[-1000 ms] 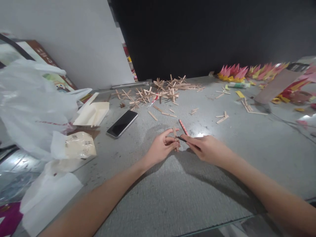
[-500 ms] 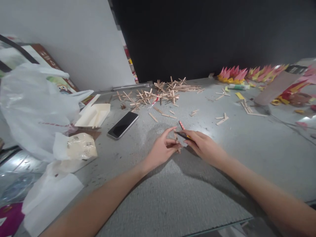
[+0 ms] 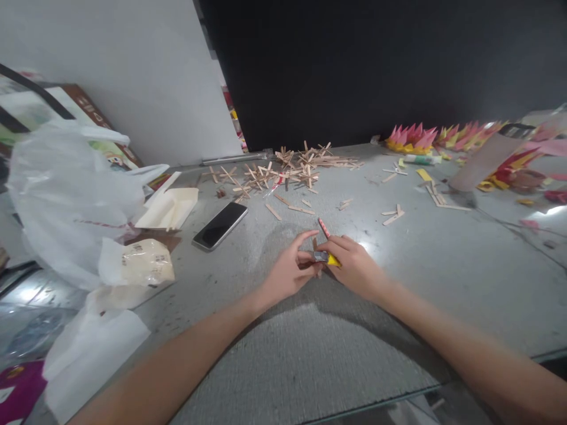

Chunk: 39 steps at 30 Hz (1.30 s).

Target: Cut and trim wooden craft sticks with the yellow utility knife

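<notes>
My left hand (image 3: pixel 290 265) is closed on a small wooden craft stick (image 3: pixel 315 243), held upright just above the table. Fingers cover most of the stick. My right hand (image 3: pixel 355 262) grips a yellow utility knife (image 3: pixel 333 260); its grey metal end (image 3: pixel 321 256) lies against the stick at my left fingertips. A red-and-white striped strip (image 3: pixel 323 228) pokes out beyond my right fingers; whether it is held or lying there I cannot tell.
A pile of crossed craft sticks (image 3: pixel 305 165) lies at the back, loose ones nearer. On the left are a phone (image 3: pixel 220 225), a paper tray (image 3: pixel 179 203), a wrapped pack (image 3: pixel 148 261) and a plastic bag (image 3: pixel 66 195). Pink-yellow paper flowers (image 3: pixel 411 139) and a grey cylinder (image 3: pixel 485 159) stand right.
My right hand has come a little left and turned the knife, so its metal end and yellow side now show at the stick. My left hand has barely moved.
</notes>
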Each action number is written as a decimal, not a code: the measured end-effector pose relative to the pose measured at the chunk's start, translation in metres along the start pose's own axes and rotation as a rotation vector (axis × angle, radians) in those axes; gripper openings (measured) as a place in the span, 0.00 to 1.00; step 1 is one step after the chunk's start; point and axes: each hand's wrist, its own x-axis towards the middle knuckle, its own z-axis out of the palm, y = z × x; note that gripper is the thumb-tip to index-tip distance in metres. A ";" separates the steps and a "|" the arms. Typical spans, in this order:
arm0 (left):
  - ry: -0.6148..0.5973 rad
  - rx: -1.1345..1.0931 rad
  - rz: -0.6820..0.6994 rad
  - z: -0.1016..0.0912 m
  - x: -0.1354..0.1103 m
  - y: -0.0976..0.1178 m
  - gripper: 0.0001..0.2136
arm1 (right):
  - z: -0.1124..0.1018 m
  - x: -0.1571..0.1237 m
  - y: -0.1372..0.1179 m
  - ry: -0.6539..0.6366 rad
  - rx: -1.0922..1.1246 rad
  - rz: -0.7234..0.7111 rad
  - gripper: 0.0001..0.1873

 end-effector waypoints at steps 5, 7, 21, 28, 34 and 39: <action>0.026 0.038 0.001 0.002 -0.001 0.000 0.34 | -0.001 0.003 -0.006 -0.076 -0.094 -0.004 0.13; 0.033 0.035 -0.005 0.002 -0.001 0.000 0.33 | -0.002 0.004 -0.007 -0.113 -0.141 -0.011 0.12; 0.113 -0.079 0.019 -0.001 0.004 -0.005 0.36 | -0.001 0.003 -0.007 -0.133 -0.162 0.077 0.06; 0.258 -0.057 0.056 -0.001 0.005 -0.003 0.37 | -0.027 0.000 -0.017 -0.033 0.139 0.406 0.14; 0.259 -0.016 0.039 0.001 0.002 -0.002 0.35 | -0.028 -0.005 -0.032 -0.166 0.032 0.375 0.13; 0.212 -0.009 0.035 0.001 0.000 0.001 0.32 | -0.020 -0.006 -0.036 -0.143 -0.012 0.340 0.16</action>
